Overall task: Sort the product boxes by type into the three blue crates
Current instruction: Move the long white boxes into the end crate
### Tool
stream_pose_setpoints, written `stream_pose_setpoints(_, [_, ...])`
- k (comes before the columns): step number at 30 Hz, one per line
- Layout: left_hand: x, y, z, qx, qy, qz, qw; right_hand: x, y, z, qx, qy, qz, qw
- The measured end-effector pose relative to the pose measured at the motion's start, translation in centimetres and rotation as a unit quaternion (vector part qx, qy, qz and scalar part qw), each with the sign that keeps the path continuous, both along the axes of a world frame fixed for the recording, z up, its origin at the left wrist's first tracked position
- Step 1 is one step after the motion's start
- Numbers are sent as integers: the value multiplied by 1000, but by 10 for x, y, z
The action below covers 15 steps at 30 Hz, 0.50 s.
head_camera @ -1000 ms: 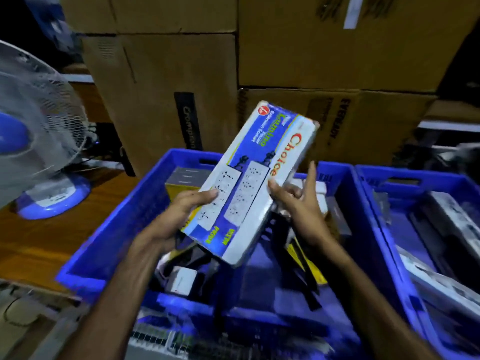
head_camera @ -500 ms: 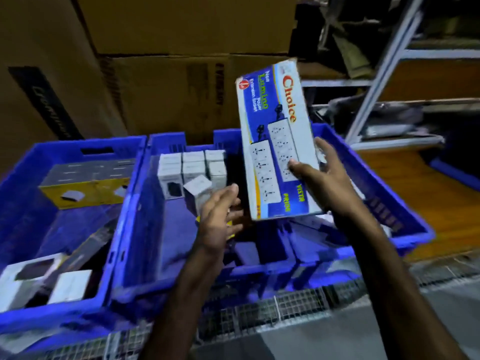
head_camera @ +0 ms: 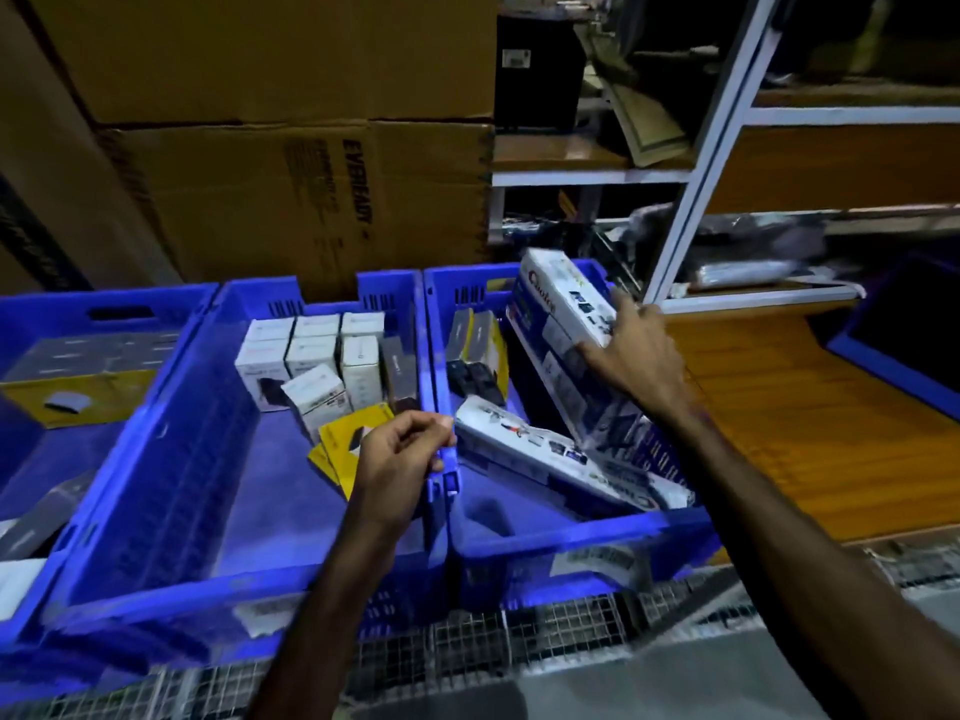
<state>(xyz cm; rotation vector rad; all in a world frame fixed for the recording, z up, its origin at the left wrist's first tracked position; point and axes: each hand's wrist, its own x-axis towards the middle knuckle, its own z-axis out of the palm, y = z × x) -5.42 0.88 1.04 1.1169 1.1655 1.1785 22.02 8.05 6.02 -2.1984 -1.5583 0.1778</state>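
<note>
Three blue crates stand side by side: the left crate (head_camera: 31, 309), the middle crate (head_camera: 171, 423) and the right crate (head_camera: 550, 537). My right hand (head_camera: 636, 356) grips a long blue-and-white extension-board box (head_camera: 561, 304), tilted inside the right crate against its right wall. A similar long box (head_camera: 540, 454) lies flat below it. My left hand (head_camera: 402, 459) is loosely curled over the rim between the middle and right crates, holding nothing. Several small white boxes (head_camera: 311, 350) and a yellow pack (head_camera: 345, 439) sit in the middle crate.
Big cardboard cartons (head_camera: 291, 200) are stacked behind the crates. A white metal shelf frame (head_camera: 701, 163) and a wooden tabletop (head_camera: 779, 423) lie to the right. A grey-and-yellow box (head_camera: 78, 376) lies in the left crate. Wire mesh (head_camera: 467, 646) runs under the crates.
The view swung right. My right hand carried the long box from above the middle crate into the right crate. My left hand let go earlier and dropped to the crate rim.
</note>
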Motion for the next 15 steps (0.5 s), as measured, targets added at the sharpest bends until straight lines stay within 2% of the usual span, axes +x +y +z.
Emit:
stream_pose_setpoints(4, [10,7,-6,35,34,31,998,-2,21,11,4,-76,21,997])
stream_pose_setpoints(8, [16,11,-12,69,107,56,990,-5,20,12,35,-108,105,988])
stream_pose_setpoints(12, [22,10,-12,123,208,45,969,-21,-12,2,112,-53,203,971])
stream_pose_setpoints(15, [29,12,-6,143,246,31,958,-38,-47,-15,123,15,249,961])
